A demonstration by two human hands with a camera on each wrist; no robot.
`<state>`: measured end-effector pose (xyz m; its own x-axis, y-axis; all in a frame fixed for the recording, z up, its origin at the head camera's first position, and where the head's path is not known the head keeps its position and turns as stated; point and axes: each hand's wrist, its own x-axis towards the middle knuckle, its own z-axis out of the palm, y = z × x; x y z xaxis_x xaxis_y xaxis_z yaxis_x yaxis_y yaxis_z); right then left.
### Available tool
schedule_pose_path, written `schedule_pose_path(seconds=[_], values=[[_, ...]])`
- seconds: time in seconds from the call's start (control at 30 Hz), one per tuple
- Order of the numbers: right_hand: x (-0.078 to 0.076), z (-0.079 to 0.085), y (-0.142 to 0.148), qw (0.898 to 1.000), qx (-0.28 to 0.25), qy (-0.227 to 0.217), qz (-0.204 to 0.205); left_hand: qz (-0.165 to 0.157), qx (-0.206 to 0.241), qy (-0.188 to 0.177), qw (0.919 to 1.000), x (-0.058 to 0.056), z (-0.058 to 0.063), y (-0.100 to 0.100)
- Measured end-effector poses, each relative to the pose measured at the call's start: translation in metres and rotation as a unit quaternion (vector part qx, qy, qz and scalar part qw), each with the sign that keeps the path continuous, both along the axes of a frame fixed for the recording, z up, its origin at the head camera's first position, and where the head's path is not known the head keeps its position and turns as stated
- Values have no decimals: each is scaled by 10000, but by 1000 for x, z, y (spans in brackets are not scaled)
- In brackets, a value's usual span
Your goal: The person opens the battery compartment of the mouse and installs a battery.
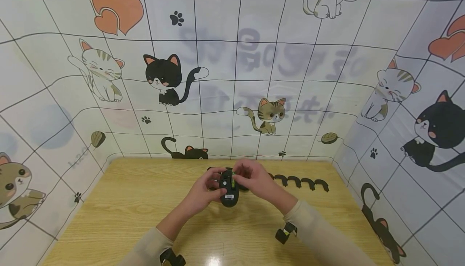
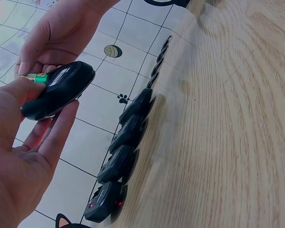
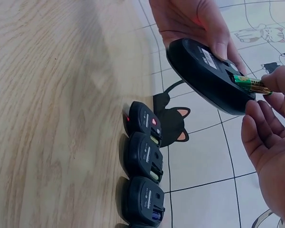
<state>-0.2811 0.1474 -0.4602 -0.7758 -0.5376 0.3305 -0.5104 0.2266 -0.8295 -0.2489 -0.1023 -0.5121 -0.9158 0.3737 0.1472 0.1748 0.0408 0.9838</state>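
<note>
A black computer mouse is held up above the table, underside showing, with a white label and an uncovered battery slot. My left hand grips it by the sides, thumb lying on the underside. A green and gold battery stands tilted, one end in the slot and the other sticking out. My right hand pinches that outer end between thumb and finger. In the right wrist view its other fingers are curled close to the mouse's end.
Several more black mice lie upside down in a row at the wooden table's back, batteries visible in some slots. One glows red. Several curved black covers line up to the right. A cat-print curtain borders the back and sides.
</note>
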Motion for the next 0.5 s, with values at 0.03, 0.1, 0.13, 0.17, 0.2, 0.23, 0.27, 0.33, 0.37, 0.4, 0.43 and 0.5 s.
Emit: schedule_pose_path(seconds=[0.03,0.1,0.13,0.17,0.2,0.23,0.27,0.33,0.37,0.4,0.43,0.5], values=[[0,0,0,10000,48,36,-18,-1,1,-3,10000,0,0,0],[1,-2,-1,9999,95,126,-9,-2,4,7,10000,-1,-1,0],[1,-2,-1,9998,110,190,-8,8,2,8,10000,-1,0,0],[2,-3,-1,9996,125,242,-9,10,3,15,10000,-1,-1,0],[2,-4,-1,9995,131,283,-10,16,-3,19,10000,-1,-1,0],[2,-5,-1,9994,155,321,-21,24,-15,19,10000,-1,-1,0],[2,-5,-1,9992,149,371,-25,27,-19,20,10000,-1,-1,0],[3,-7,-2,9988,188,446,-69,39,-35,34,10000,-1,-1,0],[3,-8,-2,9986,210,486,-92,45,-46,56,10000,-1,-1,0],[3,-9,-2,9982,227,537,-114,57,-50,61,10000,-1,-1,0],[3,-10,-2,9979,240,582,-132,70,-50,64,9999,-1,-1,0],[4,-12,-3,9975,221,648,-167,99,-55,82,9999,-1,-1,0]])
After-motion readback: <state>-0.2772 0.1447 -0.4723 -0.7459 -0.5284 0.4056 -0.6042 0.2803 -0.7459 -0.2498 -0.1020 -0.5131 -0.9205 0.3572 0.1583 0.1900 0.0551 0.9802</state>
